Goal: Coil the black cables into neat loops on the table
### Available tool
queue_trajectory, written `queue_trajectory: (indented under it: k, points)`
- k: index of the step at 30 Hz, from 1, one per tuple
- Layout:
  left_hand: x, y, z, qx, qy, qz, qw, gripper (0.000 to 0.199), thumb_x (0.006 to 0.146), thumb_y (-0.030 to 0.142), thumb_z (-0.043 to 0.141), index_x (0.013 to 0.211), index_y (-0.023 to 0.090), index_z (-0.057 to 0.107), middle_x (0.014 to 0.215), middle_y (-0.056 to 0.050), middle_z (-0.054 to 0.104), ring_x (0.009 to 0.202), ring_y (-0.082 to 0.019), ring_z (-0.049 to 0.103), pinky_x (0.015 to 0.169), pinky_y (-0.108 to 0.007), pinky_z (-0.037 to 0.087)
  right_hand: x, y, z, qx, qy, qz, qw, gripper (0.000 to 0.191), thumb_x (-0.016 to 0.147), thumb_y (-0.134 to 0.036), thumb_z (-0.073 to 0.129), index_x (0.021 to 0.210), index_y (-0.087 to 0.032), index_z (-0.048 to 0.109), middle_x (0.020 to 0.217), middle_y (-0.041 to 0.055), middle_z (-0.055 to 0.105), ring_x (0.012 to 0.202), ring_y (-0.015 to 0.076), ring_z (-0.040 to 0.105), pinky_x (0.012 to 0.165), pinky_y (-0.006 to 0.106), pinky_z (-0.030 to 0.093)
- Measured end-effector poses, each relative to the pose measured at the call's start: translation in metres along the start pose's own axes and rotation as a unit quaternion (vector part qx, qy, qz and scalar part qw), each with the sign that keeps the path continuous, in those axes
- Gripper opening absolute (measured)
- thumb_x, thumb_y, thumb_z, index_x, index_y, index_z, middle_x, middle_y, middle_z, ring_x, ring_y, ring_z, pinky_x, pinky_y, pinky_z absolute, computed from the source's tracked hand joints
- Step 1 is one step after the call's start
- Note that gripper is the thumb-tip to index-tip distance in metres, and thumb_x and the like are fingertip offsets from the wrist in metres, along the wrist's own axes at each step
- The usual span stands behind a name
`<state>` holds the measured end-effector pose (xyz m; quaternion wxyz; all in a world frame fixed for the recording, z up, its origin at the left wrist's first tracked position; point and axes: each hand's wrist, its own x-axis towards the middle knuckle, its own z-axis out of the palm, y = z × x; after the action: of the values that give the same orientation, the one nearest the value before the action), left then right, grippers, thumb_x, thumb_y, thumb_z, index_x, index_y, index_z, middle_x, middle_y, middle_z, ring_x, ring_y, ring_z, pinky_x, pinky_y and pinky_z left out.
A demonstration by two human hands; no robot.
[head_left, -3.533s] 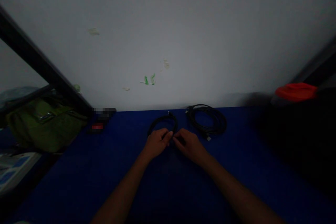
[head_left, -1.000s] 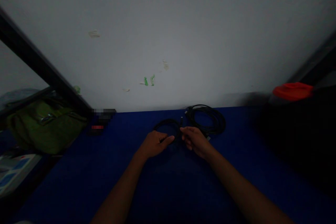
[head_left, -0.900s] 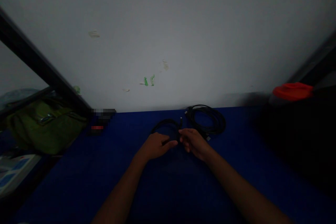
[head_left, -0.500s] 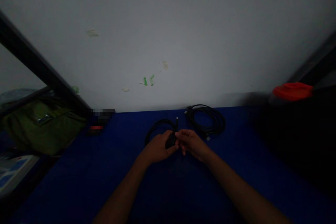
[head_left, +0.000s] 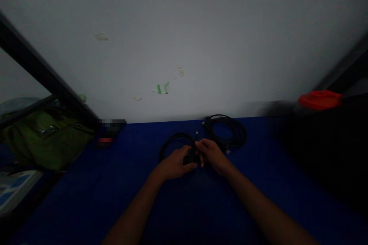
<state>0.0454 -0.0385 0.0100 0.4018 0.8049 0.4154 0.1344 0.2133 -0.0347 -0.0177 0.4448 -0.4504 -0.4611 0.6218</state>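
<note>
A coiled black cable (head_left: 166, 144) lies on the blue surface, partly under my hands. My left hand (head_left: 176, 163) is closed around the near right side of its loop, thumb toward me. My right hand (head_left: 210, 154) pinches the same cable near one end, beside the left fingertips. That end's connector (head_left: 197, 136), with a light metal tip, points away from me above the right fingers. Just behind my right hand lies a second coiled black cable (head_left: 241, 134); its USB plug (head_left: 227, 151) sticks out toward me. Dim light hides where the strands cross between my hands.
A pale wall (head_left: 230, 53) rises at the back of the blue surface (head_left: 94, 195). To the left are a green bag (head_left: 48, 138), a dark post (head_left: 48, 72) and a blurred dark object (head_left: 113, 128). A black bulk (head_left: 324, 153) with an orange-red item (head_left: 320, 99) stands right.
The connector end has shifted slightly right and toward me, with my right hand pinching beside it. My left hand has moved slightly, its thumb a little nearer to me. The second cable is unmoved.
</note>
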Motion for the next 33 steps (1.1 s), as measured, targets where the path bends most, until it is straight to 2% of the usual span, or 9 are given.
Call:
queue_trajectory:
  k: [3,7,15,20,23,26,28,31,33]
  points:
    - [0.001,0.001,-0.001,0.03,0.026,0.004,0.999,0.035,0.08,0.044,0.049,0.104,0.019,0.05,0.077,-0.002,0.059,0.063,-0.014,0.055,0.054,-0.023,0.038,-0.002,-0.002,-0.001,-0.005,-0.005,0.016,1.0,0.038,0.069,-0.051,0.062,0.066,-0.016,0.049,0.05,-0.0054,0.053,0.033,0.0051,0.044,0.031,0.018,0.043]
    - [0.002,0.001,0.0,0.001,0.007,-0.003,1.0,0.035,0.086,0.044,0.04,0.107,0.017,0.048,0.077,-0.003,0.062,0.067,-0.015,0.058,0.059,-0.024,0.04,-0.003,-0.003,-0.002,0.001,-0.022,0.043,0.999,0.038,0.068,-0.051,0.062,0.065,-0.016,0.048,0.051,-0.0047,0.053,0.034,0.0052,0.044,0.031,0.019,0.045]
    - [0.001,-0.002,0.001,0.041,0.015,-0.013,0.999,0.021,0.084,0.033,0.042,0.098,0.019,0.049,0.074,-0.001,0.059,0.058,-0.013,0.055,0.052,-0.023,0.036,-0.006,-0.006,-0.004,0.052,-0.067,0.076,0.994,0.032,0.066,-0.04,0.069,0.066,-0.014,0.05,0.057,-0.0033,0.055,0.038,0.0035,0.044,0.035,0.019,0.048]
    - [0.004,-0.004,0.0,0.041,0.049,-0.001,0.998,0.022,0.085,0.035,0.042,0.095,0.018,0.051,0.083,-0.004,0.062,0.072,-0.015,0.057,0.062,-0.024,0.039,-0.005,-0.003,-0.004,0.023,-0.08,0.084,0.993,0.03,0.068,-0.039,0.067,0.068,-0.014,0.05,0.058,-0.0028,0.055,0.038,0.0044,0.045,0.037,0.022,0.05]
    - [0.005,-0.003,0.0,0.009,0.05,-0.018,0.999,0.029,0.089,0.039,0.032,0.093,0.018,0.051,0.071,-0.001,0.061,0.065,-0.014,0.057,0.061,-0.023,0.039,-0.004,0.0,-0.001,0.002,-0.072,0.076,0.994,0.028,0.072,-0.039,0.063,0.07,-0.016,0.048,0.059,-0.0038,0.054,0.039,0.0053,0.046,0.04,0.025,0.051]
    - [0.006,-0.003,-0.001,0.049,0.065,-0.036,0.996,0.032,0.09,0.041,0.03,0.087,0.018,0.053,0.066,0.0,0.058,0.061,-0.014,0.055,0.057,-0.023,0.036,-0.005,0.002,0.003,-0.101,-0.05,0.024,0.993,0.021,0.082,-0.036,0.051,0.073,-0.018,0.045,0.056,-0.0047,0.053,0.038,0.0078,0.05,0.042,0.023,0.046]
    - [0.007,-0.003,-0.002,0.094,0.08,-0.045,0.991,0.033,0.09,0.041,0.03,0.084,0.019,0.054,0.069,-0.001,0.059,0.063,-0.015,0.056,0.057,-0.024,0.035,-0.007,0.0,0.005,-0.236,-0.03,-0.04,0.971,0.016,0.086,-0.031,0.044,0.077,-0.018,0.046,0.059,-0.0024,0.055,0.043,0.0101,0.055,0.045,0.021,0.042]
    - [0.007,-0.006,-0.004,0.123,0.1,-0.051,0.986,0.034,0.089,0.042,0.031,0.081,0.02,0.055,0.072,-0.002,0.06,0.066,-0.016,0.056,0.059,-0.024,0.034,-0.01,-0.004,0.006,-0.449,-0.025,-0.118,0.885,0.012,0.088,-0.021,0.04,0.087,-0.018,0.051,0.08,0.0062,0.061,0.066,0.0151,0.061,0.057,0.023,0.04]
    - [0.007,-0.007,-0.005,0.115,0.116,-0.053,0.985,0.035,0.089,0.043,0.031,0.078,0.02,0.054,0.07,-0.001,0.059,0.065,-0.015,0.055,0.058,-0.024,0.033,-0.011,-0.008,0.005,-0.537,-0.048,-0.142,0.83,0.016,0.087,-0.014,0.04,0.095,-0.017,0.053,0.095,0.0104,0.06,0.082,0.0183,0.06,0.066,0.025,0.039]
